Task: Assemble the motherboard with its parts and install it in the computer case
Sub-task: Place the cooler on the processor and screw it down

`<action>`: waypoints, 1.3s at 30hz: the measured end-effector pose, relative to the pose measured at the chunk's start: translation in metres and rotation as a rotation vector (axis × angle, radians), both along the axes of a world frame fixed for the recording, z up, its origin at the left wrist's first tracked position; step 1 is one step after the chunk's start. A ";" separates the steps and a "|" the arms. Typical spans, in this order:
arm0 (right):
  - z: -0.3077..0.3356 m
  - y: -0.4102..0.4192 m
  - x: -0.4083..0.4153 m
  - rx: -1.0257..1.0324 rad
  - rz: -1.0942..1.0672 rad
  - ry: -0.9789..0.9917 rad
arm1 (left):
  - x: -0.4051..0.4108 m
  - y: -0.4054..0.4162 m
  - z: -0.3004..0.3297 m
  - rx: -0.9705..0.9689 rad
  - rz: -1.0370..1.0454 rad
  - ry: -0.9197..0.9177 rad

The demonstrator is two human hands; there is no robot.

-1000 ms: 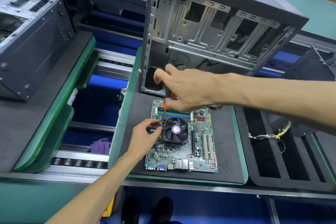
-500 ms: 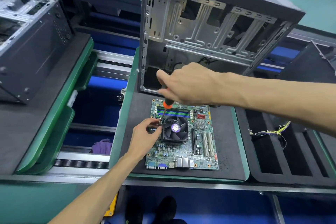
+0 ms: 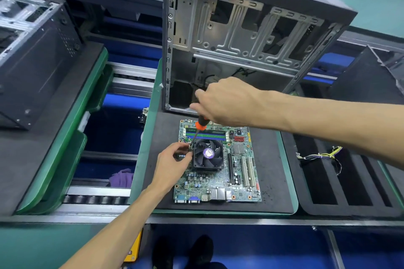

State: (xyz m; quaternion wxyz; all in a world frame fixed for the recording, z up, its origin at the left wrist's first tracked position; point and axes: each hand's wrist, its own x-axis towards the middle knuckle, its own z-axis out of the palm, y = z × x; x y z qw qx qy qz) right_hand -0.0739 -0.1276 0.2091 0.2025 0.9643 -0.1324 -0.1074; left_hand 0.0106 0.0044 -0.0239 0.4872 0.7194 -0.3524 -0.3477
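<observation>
Lying flat on a dark mat (image 3: 271,192), the motherboard (image 3: 218,172) sits in the middle of the head view, just in front of the open computer case (image 3: 247,35), which stands upright at the back of the same mat. A black fan (image 3: 207,155) with a purple sticker sits on the board.

The right hand (image 3: 227,102) is curled tight around the top of a screwdriver (image 3: 197,130) with an orange and black handle. The tool leans down to the left, and its tip meets the far left corner of the fan. The left hand (image 3: 172,164) is down by that same corner, its fingers bent and pinching close to the tip. What they pinch is too small to tell.

Another case (image 3: 32,59) lies on a mat to the left. A black foam tray (image 3: 349,181) with long slots is on the right, with some thin wires (image 3: 321,155) lying across it.
</observation>
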 end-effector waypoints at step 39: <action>0.008 0.000 0.004 0.562 0.227 0.106 | 0.004 0.000 -0.002 -0.004 -0.029 -0.023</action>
